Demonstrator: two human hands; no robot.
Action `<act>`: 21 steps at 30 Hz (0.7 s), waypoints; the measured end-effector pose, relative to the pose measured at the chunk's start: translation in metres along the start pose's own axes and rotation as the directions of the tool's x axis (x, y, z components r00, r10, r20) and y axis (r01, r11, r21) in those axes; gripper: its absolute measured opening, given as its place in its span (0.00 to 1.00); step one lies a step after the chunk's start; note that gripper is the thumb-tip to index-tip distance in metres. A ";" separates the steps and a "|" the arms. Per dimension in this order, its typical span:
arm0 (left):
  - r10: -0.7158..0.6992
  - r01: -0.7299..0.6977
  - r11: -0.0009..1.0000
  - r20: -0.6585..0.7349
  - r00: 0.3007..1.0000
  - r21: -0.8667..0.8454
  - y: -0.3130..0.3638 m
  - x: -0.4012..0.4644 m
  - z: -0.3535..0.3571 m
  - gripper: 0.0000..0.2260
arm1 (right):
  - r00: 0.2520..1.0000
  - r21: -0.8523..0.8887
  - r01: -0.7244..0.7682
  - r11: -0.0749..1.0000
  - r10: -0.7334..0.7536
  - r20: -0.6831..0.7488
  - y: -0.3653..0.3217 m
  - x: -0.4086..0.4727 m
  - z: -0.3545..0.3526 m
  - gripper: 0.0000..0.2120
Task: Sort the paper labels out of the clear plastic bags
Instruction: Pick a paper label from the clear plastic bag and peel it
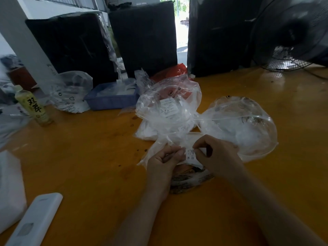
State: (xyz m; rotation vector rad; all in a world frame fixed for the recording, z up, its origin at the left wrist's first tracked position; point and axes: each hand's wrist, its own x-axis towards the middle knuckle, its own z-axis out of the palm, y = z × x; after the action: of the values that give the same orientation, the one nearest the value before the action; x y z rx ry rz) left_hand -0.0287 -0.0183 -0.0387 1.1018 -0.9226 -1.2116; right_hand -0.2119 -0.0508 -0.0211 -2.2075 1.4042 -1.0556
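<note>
A person's two bare hands meet near the middle of an orange-yellow desk [88, 157], seen from above. The left hand [163, 161] has its fingers curled in a narrow grip on a crumpled clear bag [159, 150]. The right hand [220, 155] pinches a small white label [190, 154] between thumb and fingertips, so its grip is closed on the paper. The label stands upright between the two hands, touching both, and carries small dark print too fine to read. A patterned item [190, 180] in plastic lies on the desk beneath the hands.

Just beyond the hands sit two puffed clear bags. The left bag [168, 110] holds several white labels and shows red material through it. The right bag [239, 125] is rounder, with white contents.

Farther back on the left is a blue tray [111, 102] with white things in it, and beside it another crumpled bag [71, 93]. A green-yellow drink bottle [33, 105] stands upright near the left edge. A white flat device [35, 219] lies at the lower left corner. Large black wrapped bundles [145, 38] stand along the far side of the desk, and a black fan [292, 32] sits at the far right.
</note>
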 end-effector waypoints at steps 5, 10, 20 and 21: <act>0.002 -0.004 0.998 0.031 1.000 0.057 -0.003 -0.001 -0.001 0.10 | 0.999 0.032 0.029 0.999 -0.030 0.031 0.000 -0.002 0.002 0.06; -0.007 0.006 0.999 0.026 1.000 0.043 -0.003 0.000 -0.001 0.08 | 0.999 0.171 -0.046 0.984 0.045 0.006 -0.006 -0.003 0.003 0.14; -0.045 0.043 0.997 -0.023 0.999 -0.067 -0.001 0.006 -0.003 0.17 | 0.999 0.124 -0.042 0.991 0.039 0.026 -0.017 -0.005 0.012 0.14; -0.049 0.048 0.996 -0.016 0.999 -0.076 0.000 0.005 -0.003 0.17 | 0.999 0.144 -0.033 0.989 0.028 0.037 -0.019 -0.005 0.012 0.14</act>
State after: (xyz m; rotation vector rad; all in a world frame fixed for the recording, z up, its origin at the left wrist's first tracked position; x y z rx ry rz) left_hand -0.0250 -0.0232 -0.0399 1.0779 -0.8341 -1.2644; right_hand -0.1923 -0.0393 -0.0196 -2.0851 1.2998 -1.0682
